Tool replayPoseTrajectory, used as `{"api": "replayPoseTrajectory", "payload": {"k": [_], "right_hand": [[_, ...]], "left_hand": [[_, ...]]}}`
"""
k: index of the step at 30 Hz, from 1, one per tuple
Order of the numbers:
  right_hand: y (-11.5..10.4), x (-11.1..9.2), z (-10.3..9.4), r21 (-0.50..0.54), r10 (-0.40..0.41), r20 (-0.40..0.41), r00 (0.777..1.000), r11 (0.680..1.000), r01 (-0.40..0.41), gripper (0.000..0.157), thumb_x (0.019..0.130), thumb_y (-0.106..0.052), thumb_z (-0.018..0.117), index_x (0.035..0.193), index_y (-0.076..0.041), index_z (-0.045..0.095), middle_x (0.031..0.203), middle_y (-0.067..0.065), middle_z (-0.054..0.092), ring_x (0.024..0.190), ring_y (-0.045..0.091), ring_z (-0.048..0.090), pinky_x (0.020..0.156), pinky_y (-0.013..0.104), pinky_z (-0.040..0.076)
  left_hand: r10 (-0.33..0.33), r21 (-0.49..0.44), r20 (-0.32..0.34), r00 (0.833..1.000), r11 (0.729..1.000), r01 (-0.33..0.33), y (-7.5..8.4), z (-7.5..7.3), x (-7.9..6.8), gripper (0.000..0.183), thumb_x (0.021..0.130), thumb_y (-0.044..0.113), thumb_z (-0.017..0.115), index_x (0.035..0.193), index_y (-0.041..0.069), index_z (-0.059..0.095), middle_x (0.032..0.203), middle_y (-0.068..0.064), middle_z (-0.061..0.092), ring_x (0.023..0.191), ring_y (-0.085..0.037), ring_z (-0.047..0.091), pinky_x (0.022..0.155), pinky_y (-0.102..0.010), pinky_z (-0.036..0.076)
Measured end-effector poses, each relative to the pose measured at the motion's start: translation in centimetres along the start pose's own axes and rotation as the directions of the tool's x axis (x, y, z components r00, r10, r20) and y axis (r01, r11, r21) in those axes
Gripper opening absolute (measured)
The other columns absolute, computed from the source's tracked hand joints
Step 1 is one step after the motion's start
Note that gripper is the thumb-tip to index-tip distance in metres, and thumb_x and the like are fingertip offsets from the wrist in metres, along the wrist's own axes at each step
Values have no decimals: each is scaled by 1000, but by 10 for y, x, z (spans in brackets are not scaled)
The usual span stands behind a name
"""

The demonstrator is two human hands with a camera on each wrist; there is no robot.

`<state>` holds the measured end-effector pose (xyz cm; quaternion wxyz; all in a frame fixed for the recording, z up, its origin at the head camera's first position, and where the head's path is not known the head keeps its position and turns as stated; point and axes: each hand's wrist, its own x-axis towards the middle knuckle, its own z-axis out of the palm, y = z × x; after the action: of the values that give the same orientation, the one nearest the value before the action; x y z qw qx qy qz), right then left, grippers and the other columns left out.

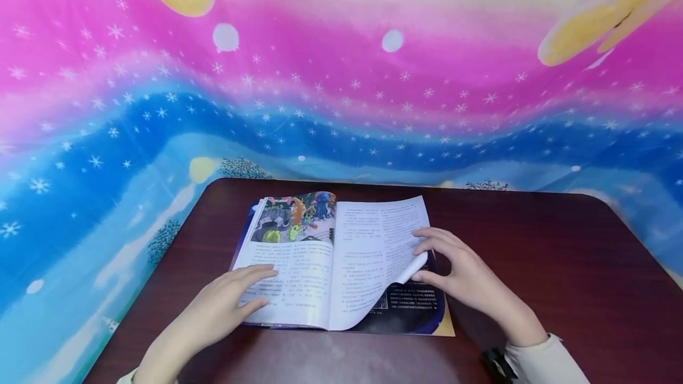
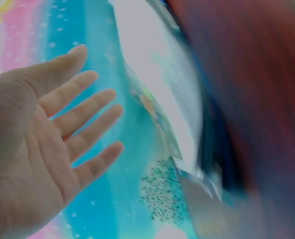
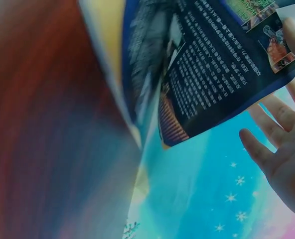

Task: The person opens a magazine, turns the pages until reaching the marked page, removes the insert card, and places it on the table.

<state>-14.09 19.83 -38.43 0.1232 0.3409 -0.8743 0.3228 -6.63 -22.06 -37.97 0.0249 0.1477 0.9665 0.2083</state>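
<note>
An open magazine (image 1: 306, 289) lies on the dark table, a colour picture at the top of its left page. My right hand (image 1: 461, 262) holds the outer edge of the right page (image 1: 360, 259), whose lower corner curls up between thumb and fingers. Under the curl, a dark printed page (image 1: 418, 307) shows. In the right wrist view, the raised page's dark side (image 3: 207, 74) faces the camera, with the right hand (image 3: 292, 149) at its edge. My left hand (image 1: 224, 298) lies over the left page, fingers spread. The left wrist view shows that hand (image 2: 53, 134) with its palm toward the camera.
The reddish-brown table (image 1: 544, 253) extends on both sides of the magazine. Behind it hangs a colourful cloth (image 1: 341, 93) with snowflakes, reaching the table's back edge. A black band (image 1: 498, 365) is at the right wrist, by a light sleeve (image 1: 546, 363).
</note>
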Motion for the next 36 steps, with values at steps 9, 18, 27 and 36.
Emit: {"api": "replayPoseTrajectory", "payload": {"k": [9,18,27,36], "right_hand": [[-20,25,7,53,-1,-49,999,999,4,37,74,-16,88,105,-19,68,135,2,59,132,25,47,106,43,39],[-34,43,10,95,-15,-85,996,995,23,36,73,-13,89,102,-16,68,131,2,61,131,24,48,109,42,35],[-47,53,15,90,-62,-92,994,994,70,37,74,-17,88,104,-15,67,125,1,63,132,25,46,109,46,35],[-62,53,19,24,-129,-102,986,991,132,38,74,-22,89,105,-16,67,126,-1,63,135,26,44,109,55,32]], "left_hand": [[48,-143,-80,996,988,-59,33,1,31,41,92,28,72,132,25,64,132,5,62,126,-21,55,102,-49,45],[166,-219,-127,978,957,-191,63,5,48,46,92,35,72,136,30,60,135,10,59,128,-18,53,103,-49,45],[295,-225,-212,932,913,-341,81,9,55,48,92,35,72,138,30,57,137,9,58,126,-15,54,99,-45,48],[413,-150,-290,863,871,-467,90,19,57,56,90,32,75,141,22,55,136,5,59,121,-17,58,97,-41,50]]}}
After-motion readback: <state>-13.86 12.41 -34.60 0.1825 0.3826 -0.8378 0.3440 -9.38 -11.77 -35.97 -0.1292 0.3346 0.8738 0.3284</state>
